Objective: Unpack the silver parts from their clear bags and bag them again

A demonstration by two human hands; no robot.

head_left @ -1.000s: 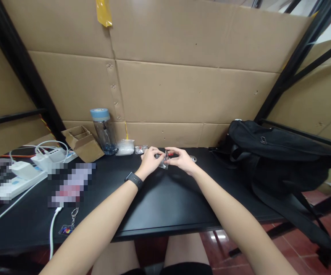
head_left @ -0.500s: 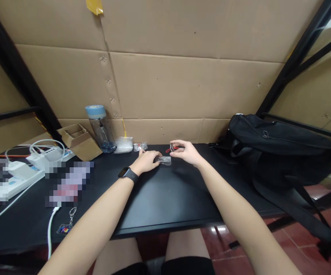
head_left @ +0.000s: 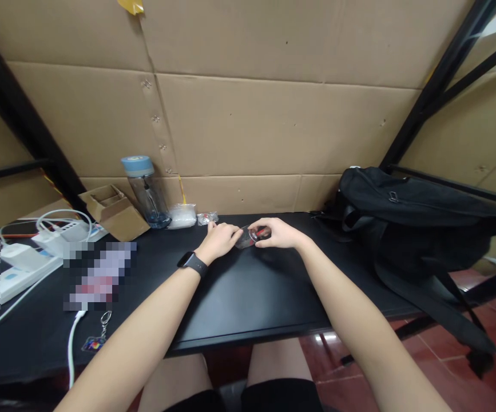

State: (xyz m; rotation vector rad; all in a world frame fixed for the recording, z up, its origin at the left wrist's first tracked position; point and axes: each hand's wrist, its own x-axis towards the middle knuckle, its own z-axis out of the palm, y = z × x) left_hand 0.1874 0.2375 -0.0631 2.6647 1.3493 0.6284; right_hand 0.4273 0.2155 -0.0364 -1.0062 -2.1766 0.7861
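My left hand (head_left: 219, 240), with a dark watch (head_left: 191, 262) on its wrist, pinches the edge of a small clear plastic bag (head_left: 244, 240) low over the black desk. Close on its right, my right hand (head_left: 281, 233) is curled with thumb and fingers around a small round shiny item with a red cord (head_left: 259, 233). That item meets the bag's right end; whether any of it is inside the bag I cannot tell. The fingers partly cover it.
Along the cardboard wall stand an open cardboard box (head_left: 119, 214), a blue-lidded bottle (head_left: 147, 191), a bubble-wrap packet (head_left: 182, 216) and another small clear packet (head_left: 207, 218). A power strip (head_left: 28, 263) and keychain (head_left: 95, 343) lie left. A black backpack (head_left: 423, 223) sits right.
My right hand has moved left and slightly down, bringing the round item with the red cord to the plastic bag. My left hand keeps its place on the bag. The view has shifted slightly.
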